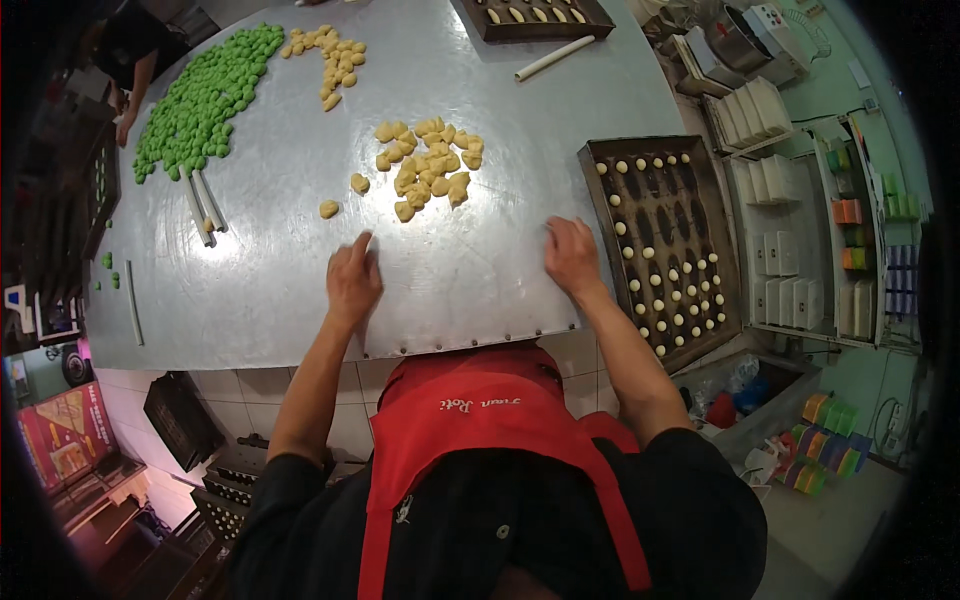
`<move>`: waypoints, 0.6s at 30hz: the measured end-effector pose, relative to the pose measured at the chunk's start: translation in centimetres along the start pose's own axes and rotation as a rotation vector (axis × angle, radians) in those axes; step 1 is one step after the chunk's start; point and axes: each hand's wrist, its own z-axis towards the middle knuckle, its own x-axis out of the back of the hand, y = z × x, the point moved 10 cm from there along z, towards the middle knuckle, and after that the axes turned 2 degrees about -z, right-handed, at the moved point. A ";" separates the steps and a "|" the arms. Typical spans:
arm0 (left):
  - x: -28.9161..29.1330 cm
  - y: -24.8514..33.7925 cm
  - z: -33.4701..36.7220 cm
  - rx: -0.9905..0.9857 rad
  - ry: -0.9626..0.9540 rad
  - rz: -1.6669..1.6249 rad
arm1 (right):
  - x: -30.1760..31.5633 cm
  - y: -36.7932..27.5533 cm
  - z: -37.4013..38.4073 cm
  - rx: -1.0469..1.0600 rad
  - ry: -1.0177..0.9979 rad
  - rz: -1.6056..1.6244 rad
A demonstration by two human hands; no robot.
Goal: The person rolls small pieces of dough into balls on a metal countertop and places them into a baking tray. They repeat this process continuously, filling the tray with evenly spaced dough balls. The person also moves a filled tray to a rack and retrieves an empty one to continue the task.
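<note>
My left hand (353, 278) rests on the near part of the metal table (460, 290), thumb and fingers apart. No object shows in it. Closest to it are two small lumps of yellow dough, one lump (328, 209) just beyond the fingertips. My right hand (572, 257) lies at the table's near right with loosely bent, parted fingers, also without anything visible in it. Beyond and between both hands sits a pile of yellow dough pieces (436, 165). Beside my right hand, a dark baking tray (588, 160) carries several rows of small pale dough balls.
Green dough balls (205, 100) cover the far left, near a co-worker's arm (138, 85). More yellow pieces (345, 58) lie beside them. Rolling pins include one pale pin (555, 58) by another tray (480, 30). Shelves (815, 240) stand at right.
</note>
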 end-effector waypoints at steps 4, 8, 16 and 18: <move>1.1 1.4 -7.9 0.020 -0.038 -0.133 | 0.7 -1.5 -7.5 -0.103 -0.121 0.010; -4.7 8.6 -5.0 -0.104 -0.155 -0.259 | -3.5 -9.6 -3.6 0.048 -0.198 0.197; 0.4 -0.3 -1.8 0.010 -0.053 -0.110 | 0.1 -1.0 -0.4 0.015 0.001 0.065; 0.9 -0.3 -6.5 0.056 -0.055 -0.162 | 0.5 -2.0 -4.6 0.030 -0.066 0.064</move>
